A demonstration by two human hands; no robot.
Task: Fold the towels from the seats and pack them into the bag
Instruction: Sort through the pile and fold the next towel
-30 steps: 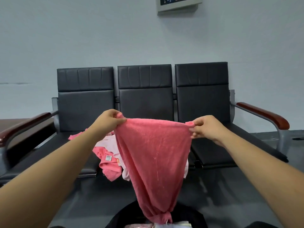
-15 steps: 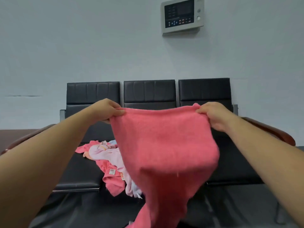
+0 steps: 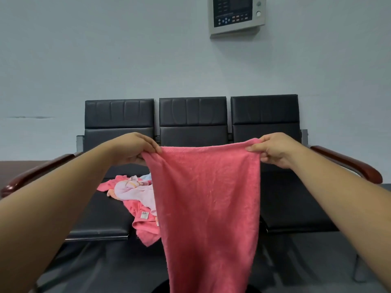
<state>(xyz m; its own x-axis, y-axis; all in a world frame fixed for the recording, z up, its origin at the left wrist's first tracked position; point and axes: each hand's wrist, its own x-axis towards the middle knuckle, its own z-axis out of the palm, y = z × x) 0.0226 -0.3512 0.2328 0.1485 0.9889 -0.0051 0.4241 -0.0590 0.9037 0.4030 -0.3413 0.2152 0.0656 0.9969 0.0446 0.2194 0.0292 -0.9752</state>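
Hanging unfolded before the seats (image 3: 101, 218), the pink towel (image 3: 207, 197) is pinched at its top corners by the left hand (image 3: 135, 149) and right hand (image 3: 273, 149). Folding is judged barely begun. A heap of towels (image 3: 135, 195) is seen unfolded on the seats, and nothing is seen packed.

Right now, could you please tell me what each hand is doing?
Left hand: fingers pinch one top corner of the pink towel.
Right hand: pinches the other corner.

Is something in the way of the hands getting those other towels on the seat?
Only the pink towel they hold: the left hand and right hand pinch its top corners, and it hangs in front of the pile of towels, hiding its right side.
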